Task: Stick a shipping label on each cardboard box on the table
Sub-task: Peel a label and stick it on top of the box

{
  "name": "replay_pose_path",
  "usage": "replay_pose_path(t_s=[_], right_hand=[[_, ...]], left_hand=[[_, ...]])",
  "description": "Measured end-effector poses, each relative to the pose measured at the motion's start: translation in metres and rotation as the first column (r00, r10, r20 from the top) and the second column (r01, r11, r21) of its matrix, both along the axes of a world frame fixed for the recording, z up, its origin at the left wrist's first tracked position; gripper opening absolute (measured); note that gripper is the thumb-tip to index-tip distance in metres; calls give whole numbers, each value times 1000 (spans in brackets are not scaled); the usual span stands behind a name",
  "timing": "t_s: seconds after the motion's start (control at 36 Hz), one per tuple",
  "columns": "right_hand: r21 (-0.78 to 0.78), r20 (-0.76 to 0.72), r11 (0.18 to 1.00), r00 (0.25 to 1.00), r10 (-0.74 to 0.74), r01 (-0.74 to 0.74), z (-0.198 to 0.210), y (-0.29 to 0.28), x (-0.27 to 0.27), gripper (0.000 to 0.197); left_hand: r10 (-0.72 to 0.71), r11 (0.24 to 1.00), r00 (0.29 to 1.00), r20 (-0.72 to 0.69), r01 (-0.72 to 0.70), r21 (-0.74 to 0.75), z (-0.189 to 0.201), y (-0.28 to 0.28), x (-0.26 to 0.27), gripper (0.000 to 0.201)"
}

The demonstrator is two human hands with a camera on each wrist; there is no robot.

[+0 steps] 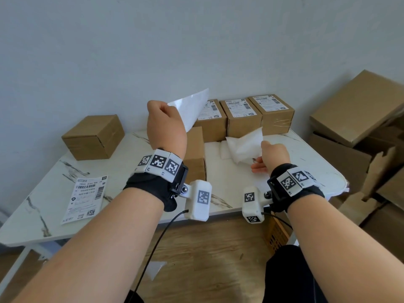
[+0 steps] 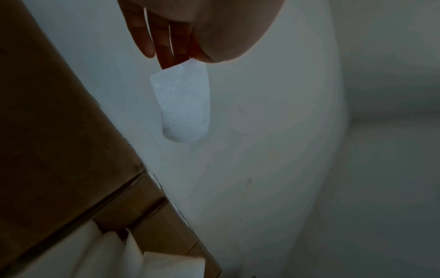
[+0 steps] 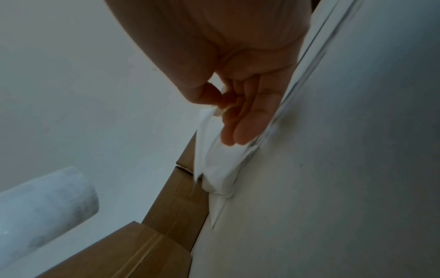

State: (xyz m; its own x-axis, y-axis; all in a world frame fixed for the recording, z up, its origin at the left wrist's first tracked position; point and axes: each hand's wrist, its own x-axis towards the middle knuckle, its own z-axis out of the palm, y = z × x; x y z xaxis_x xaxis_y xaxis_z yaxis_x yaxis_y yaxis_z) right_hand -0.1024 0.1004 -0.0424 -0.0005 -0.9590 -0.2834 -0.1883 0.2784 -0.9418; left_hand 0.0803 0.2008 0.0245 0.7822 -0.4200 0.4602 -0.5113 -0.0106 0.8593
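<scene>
My left hand (image 1: 166, 123) is raised over the table and pinches a white sheet (image 1: 190, 108), its blank side toward me; the same sheet (image 2: 183, 105) hangs curled from that hand's fingers (image 2: 166, 47). My right hand (image 1: 273, 154) pinches a crumpled white backing paper (image 1: 244, 147) just above the tabletop, thumb against fingers (image 3: 238, 105). A plain cardboard box (image 1: 194, 149) stands below my left hand. Another plain box (image 1: 94, 136) sits at the far left. Three labelled boxes (image 1: 242, 117) line the back. A printed shipping label (image 1: 86, 199) lies flat at the front left.
The white marble-patterned table (image 1: 122, 162) stands against a pale wall. Flat white sheets (image 1: 225, 149) lie under the crumpled paper. Large cardboard boxes (image 1: 360, 127) are piled to the right of the table. A paper scrap (image 1: 155, 268) lies on the wooden floor.
</scene>
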Motion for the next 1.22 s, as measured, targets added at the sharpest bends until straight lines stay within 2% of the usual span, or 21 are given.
replay_pose_path(t_s=[0.11, 0.25, 0.33, 0.42, 0.44, 0.58, 0.67, 0.75, 0.83, 0.89, 0.94, 1.03, 1.14, 1.22], right_hand=[[-56, -130, 998, 991, 24, -32, 0, 0, 4, 27], [-169, -304, 978, 951, 63, -119, -3, 0, 5, 28], [-215, -311, 970, 949, 46, -117, -3, -1, 5, 27], [-229, -324, 967, 945, 33, -113, -2, 0, 5, 15], [-241, -316, 965, 948, 20, -101, -2, 1, 5, 10], [-344, -243, 939, 966, -86, -3, 3, 3, 6, 14], [-429, -188, 903, 977, -100, 10, 13, 8, 8, 9], [-494, -126, 869, 992, -23, -43, 28, 16, 15, 8], [-530, -39, 844, 996, 76, -85, 45, 29, 25, 22], [-555, -4, 822, 989, 151, -128, 56, 37, 30, 32], [-558, 1, 812, 979, 204, -169, 64, 43, 35, 30], [-553, -4, 815, 978, 207, -174, 70, 47, 39, 30], [-473, 35, 869, 982, 183, -145, 71, 49, 43, 41], [-442, 40, 883, 980, 193, -156, 71, 53, 45, 38]], left_hand=[[-24, 1000, 999, 23, 24, 9, -2, 1, -6, 7], [-49, 999, 998, 45, 49, 10, -4, 0, -8, 6], [-60, 998, 997, 55, 59, 13, -5, 1, -8, 7], [-64, 998, 996, 64, 63, 18, -5, 2, -8, 7], [-63, 998, 996, 67, 62, 20, -5, 3, -8, 8], [-52, 999, 994, 95, 53, -3, -3, 6, -5, 8], [-43, 999, 992, 115, 45, -14, -2, 6, -4, 9], [-31, 999, 990, 136, 36, -34, 0, 8, -4, 9], [-52, 997, 982, 183, 62, -47, 0, 9, -3, 14], [-72, 996, 962, 262, 82, -30, 0, 10, -3, 16], [-76, 997, 925, 373, 78, 9, -1, 13, -4, 15], [-59, 998, 864, 499, 46, 37, -1, 19, -5, 14], [-74, 997, 838, 540, 67, 32, -1, 25, -6, 11], [-105, 994, 830, 548, 99, 41, -2, 28, -6, 9]])
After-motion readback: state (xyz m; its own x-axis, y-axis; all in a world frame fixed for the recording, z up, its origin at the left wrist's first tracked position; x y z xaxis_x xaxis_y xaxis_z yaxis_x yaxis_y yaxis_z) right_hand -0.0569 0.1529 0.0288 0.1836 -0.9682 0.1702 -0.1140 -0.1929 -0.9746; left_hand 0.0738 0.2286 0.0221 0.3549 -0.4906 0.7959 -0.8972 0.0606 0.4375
